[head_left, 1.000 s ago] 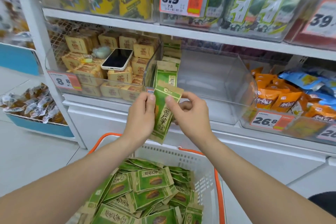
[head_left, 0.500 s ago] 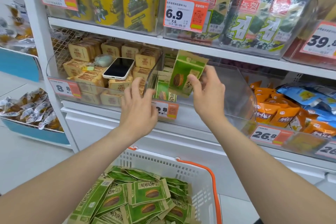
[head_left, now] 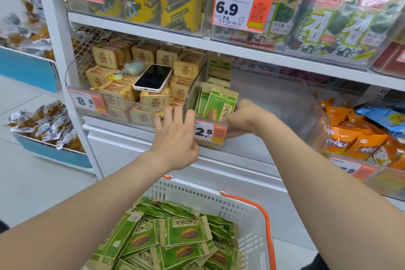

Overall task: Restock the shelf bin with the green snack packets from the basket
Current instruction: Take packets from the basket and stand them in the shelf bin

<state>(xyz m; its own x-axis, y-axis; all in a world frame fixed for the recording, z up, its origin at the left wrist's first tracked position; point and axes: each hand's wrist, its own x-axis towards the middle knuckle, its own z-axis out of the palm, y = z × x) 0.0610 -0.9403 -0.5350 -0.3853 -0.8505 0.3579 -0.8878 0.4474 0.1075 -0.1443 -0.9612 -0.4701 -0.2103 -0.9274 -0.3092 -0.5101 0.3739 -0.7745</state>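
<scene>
A clear shelf bin (head_left: pixel 306 120) holds a row of green snack packets standing along its left side. My right hand (head_left: pixel 247 118) is inside the bin and grips the front green snack packet (head_left: pixel 220 105) by its right edge, upright against the others. My left hand (head_left: pixel 175 138) rests with straight fingers on the bin's front rim, beside the 2.8 price tag (head_left: pixel 208 132). Below, a white basket (head_left: pixel 245 206) with orange handles holds several more green packets (head_left: pixel 182 237) in a loose pile.
A white phone (head_left: pixel 153 76) and a keyring lie on beige packets (head_left: pixel 122 94) in the bin to the left. Orange and blue packets (head_left: pixel 355 138) fill the bin to the right. The shelf above carries yellow tins (head_left: pixel 175 0) and seaweed packs (head_left: pixel 328 24).
My right hand carried the green packet from above the basket up into the bin and stood it against the row. My left hand let go of it and moved to the bin's front rim.
</scene>
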